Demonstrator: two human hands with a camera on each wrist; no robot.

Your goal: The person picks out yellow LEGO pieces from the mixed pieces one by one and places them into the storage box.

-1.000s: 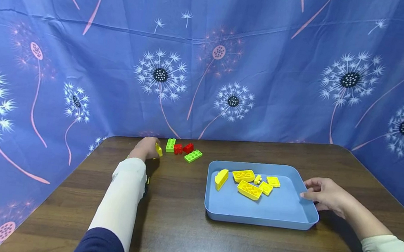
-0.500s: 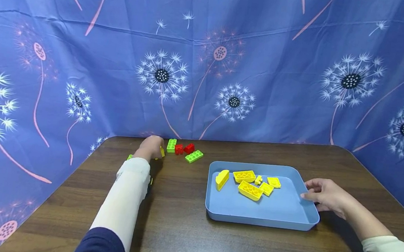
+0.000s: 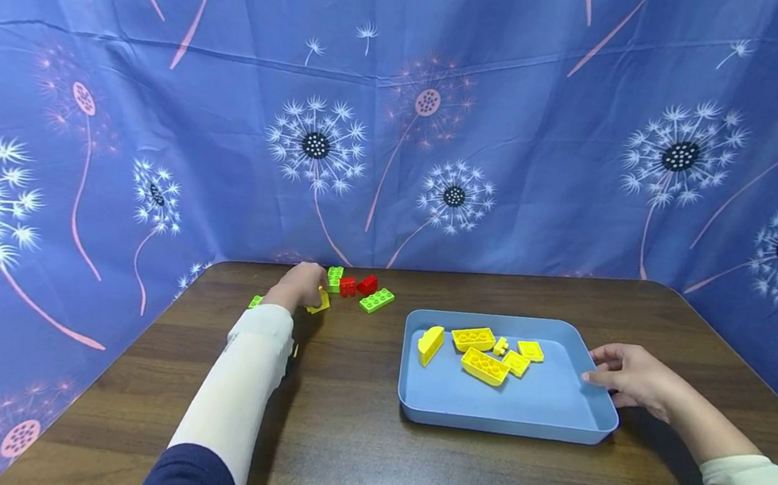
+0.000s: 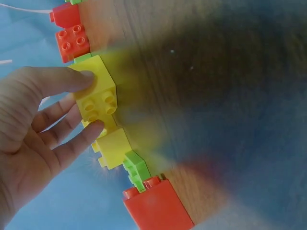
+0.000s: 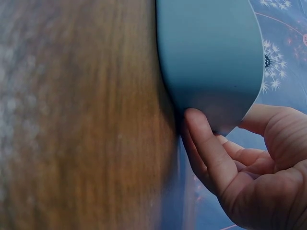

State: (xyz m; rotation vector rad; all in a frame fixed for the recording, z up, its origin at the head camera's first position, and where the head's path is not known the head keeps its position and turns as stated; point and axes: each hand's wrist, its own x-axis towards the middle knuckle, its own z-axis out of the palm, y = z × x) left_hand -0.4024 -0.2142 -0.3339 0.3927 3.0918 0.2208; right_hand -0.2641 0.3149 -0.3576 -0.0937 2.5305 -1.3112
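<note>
At the far left of the table my left hand (image 3: 299,283) pinches a yellow toy brick (image 4: 101,76), the thumb on its smooth face and a finger by its studs. Another yellow brick (image 4: 113,147) lies close below it in the left wrist view, beside a green brick (image 4: 138,167) and a red brick (image 4: 158,206). My right hand (image 3: 636,380) grips the right side of a shallow blue tray (image 3: 505,426), thumb at the rim and fingers against the outer wall. Several yellow bricks, one of them this long one (image 3: 485,367), lie in the tray.
Right of my left hand lie two red bricks, this one (image 3: 368,284) the farther, and a flat green brick (image 3: 377,300). A bit of green (image 3: 256,301) shows left of that wrist. Behind the wooden table (image 3: 349,462) hangs a blue dandelion-print cloth (image 3: 519,113).
My left hand has shifted slightly right towards the green and red bricks, and more yellow shows beside its fingers. The right hand keeps its grip on the tray. The head view has turned slightly.
</note>
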